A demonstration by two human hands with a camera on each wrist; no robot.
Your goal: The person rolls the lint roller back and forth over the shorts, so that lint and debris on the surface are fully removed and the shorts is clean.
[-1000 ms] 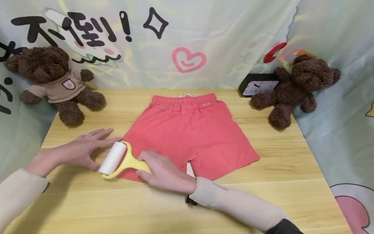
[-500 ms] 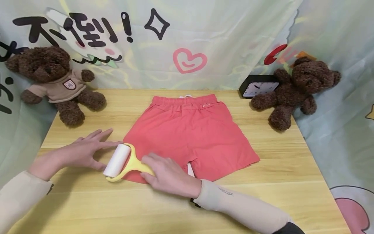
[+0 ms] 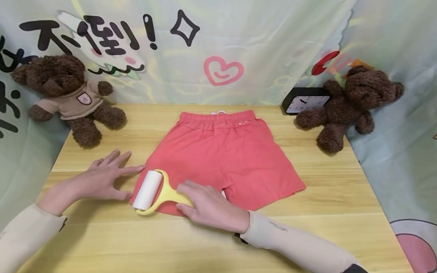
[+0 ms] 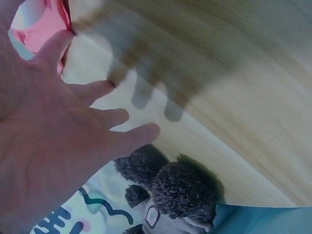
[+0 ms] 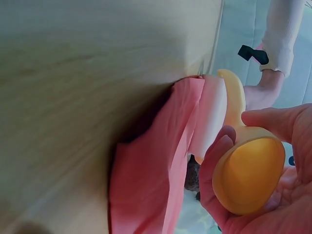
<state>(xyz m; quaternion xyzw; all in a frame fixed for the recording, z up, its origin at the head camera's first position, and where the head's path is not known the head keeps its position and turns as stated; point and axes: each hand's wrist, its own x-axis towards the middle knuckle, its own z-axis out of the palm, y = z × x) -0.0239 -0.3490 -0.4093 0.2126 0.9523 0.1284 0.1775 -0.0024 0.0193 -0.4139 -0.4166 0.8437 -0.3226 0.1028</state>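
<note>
Red shorts (image 3: 208, 151) lie flat on the wooden table, waistband toward the back. My right hand (image 3: 215, 208) grips the yellow handle of a lint roller (image 3: 148, 189), whose white roll lies over the lower left leg of the shorts. The right wrist view shows fingers and thumb wrapped about the handle (image 5: 251, 175), with the roll against the red cloth. At the left edge of that leg, my left hand (image 3: 102, 180) has its fingers spread; index fingertip and thumb tip are right at the fabric. Its other fingers (image 4: 134, 136) extend above bare wood in the left wrist view.
One brown teddy bear (image 3: 73, 96) in a beige top sits at the back left. Another bear (image 3: 345, 108) leans by a black-framed clock (image 3: 305, 100) at the back right. A printed curtain (image 3: 266, 49) encloses the table (image 3: 327, 235) behind and at both sides.
The lint roller has moved right and slightly toward the front edge with my right hand, from the left leg's edge onto the cloth. My left hand has shifted slightly right.
</note>
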